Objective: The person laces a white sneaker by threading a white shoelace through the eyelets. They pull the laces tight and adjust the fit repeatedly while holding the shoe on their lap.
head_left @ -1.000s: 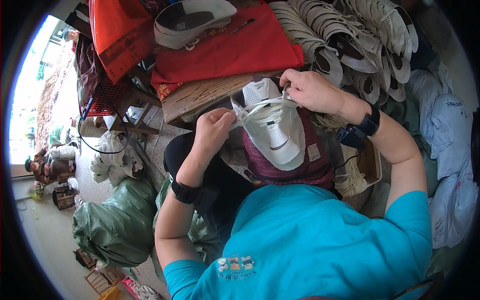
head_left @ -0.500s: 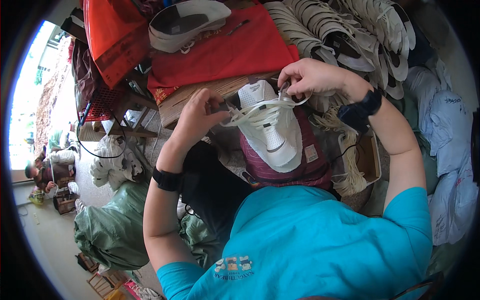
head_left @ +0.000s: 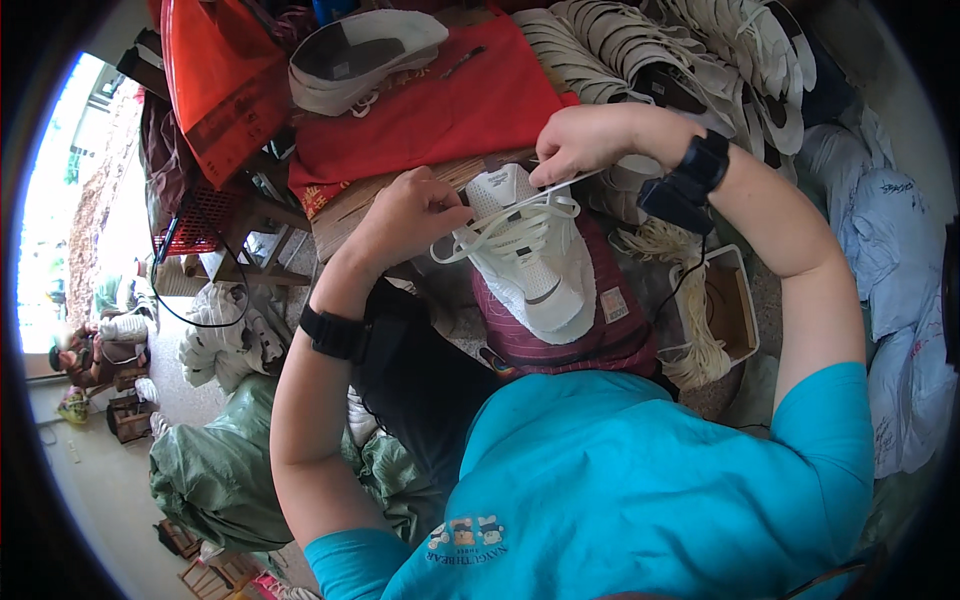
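A white shoe upper (head_left: 553, 297) lies over a maroon striped cloth (head_left: 628, 335) at my lap, toe toward me and tongue toward the table. Cream shoelace (head_left: 520, 232) criss-crosses its front, with loose loops at both sides. My left hand (head_left: 412, 222) is closed at the upper's left eyelet edge, fingers pinched by the lace; the exact grip is partly hidden. Beside the tongue, my right hand (head_left: 580, 142) pinches the shoelace, and a stretch of it runs out to the right below the hand.
A wooden table (head_left: 345, 222) with a red cloth (head_left: 400, 130) stands ahead, bearing stacked pale shoe parts (head_left: 425, 35). Many more uppers (head_left: 640, 50) pile up at far right. A box (head_left: 735, 300) and a cream lace bundle (head_left: 695, 345) sit right; green sacks (head_left: 215, 470) lie left.
My right hand has moved in closer to the tongue, and the lace loop on the right side is smaller. The left hand has come inward against the upper's edge.
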Motion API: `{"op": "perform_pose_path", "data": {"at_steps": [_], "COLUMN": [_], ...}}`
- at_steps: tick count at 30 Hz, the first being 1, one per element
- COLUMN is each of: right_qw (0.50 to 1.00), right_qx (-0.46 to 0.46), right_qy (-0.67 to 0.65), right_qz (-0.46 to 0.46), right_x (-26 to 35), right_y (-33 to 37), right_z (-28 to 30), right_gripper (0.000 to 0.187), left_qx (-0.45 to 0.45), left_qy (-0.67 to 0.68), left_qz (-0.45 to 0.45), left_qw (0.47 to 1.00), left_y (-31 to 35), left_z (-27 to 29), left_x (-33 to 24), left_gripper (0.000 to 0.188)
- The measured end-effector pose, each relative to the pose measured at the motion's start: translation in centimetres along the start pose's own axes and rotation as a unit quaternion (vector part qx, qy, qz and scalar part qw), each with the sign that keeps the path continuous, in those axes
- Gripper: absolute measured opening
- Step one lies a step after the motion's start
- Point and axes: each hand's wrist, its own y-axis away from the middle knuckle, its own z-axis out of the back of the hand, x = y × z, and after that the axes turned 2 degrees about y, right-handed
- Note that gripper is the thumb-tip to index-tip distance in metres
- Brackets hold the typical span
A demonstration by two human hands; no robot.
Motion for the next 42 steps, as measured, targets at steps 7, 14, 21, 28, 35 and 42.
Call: {"op": "perform_pose_path", "data": {"at_steps": [7, 14, 21, 28, 35, 42], "right_qw": [0.991, 0.962, 0.892, 0.801, 0.62, 0.708], "right_qx": [0.002, -0.272, -0.435, -0.046, 0.029, 0.038], "right_qy": [0.133, -0.011, -0.119, -0.596, -0.783, -0.687], "right_qz": [-0.033, 0.033, 0.019, -0.04, 0.043, 0.161], "right_x": [2.8, 3.9, -2.3, -2.1, 0.1, 7.1], "right_y": [-1.2, -3.0, -1.6, 0.7, 5.4, 7.8], "right_z": [0.1, -0.6, -8.5, -8.8, -5.8, -6.5], "right_gripper": [0.03, 0.026, 0.032, 0.032, 0.037, 0.064], "left_qx": [-0.133, -0.297, -0.312, -0.203, -0.283, -0.308], "left_qy": [0.026, 0.254, 0.354, 0.431, 0.178, 0.175], "left_qz": [0.011, -0.062, -0.011, -0.026, -0.178, -0.252], "left_qw": [0.991, 0.918, 0.882, 0.879, 0.925, 0.901], "left_y": [-0.8, -0.3, 0.1, 1.3, 5.8, 7.6], "left_z": [-2.3, -4.5, -7.3, -8.9, -7.4, -5.4], "left_x": [1.6, -0.9, 5.4, -0.3, -2.5, -0.3], "left_gripper": [0.023, 0.015, 0.032, 0.049, 0.053, 0.054]}}
